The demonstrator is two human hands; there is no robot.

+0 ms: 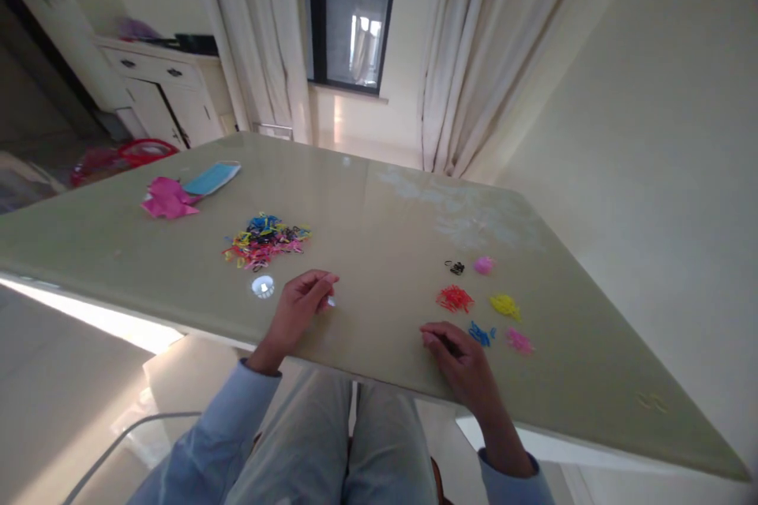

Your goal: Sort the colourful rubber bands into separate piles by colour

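Note:
My left hand (pixel 303 306) is over the front part of the table, its fingers closed in a pinch; what they hold, if anything, is too small to make out. Just beyond it on the left lies a mixed pile of colourful small rubber bands (pixel 266 243). My right hand (pixel 460 363) rests near the front edge with thumb and forefinger pinched together, and I cannot make out anything between them. Close to it are single-colour heaps: blue bands (pixel 481 334), red bands (pixel 455 299), black bands (pixel 455 268), yellow bands (pixel 505 305), pink bands (pixel 519 341) and another pink heap (pixel 484 265).
The glossy table (pixel 367 252) reflects light. A crumpled pink wrapper (pixel 169 199) and a blue face mask (pixel 213 178) lie at its far left. Faint yellowish bits (pixel 651 402) show near the right corner. Behind stand curtains (pixel 462 47) and a white cabinet (pixel 166 87).

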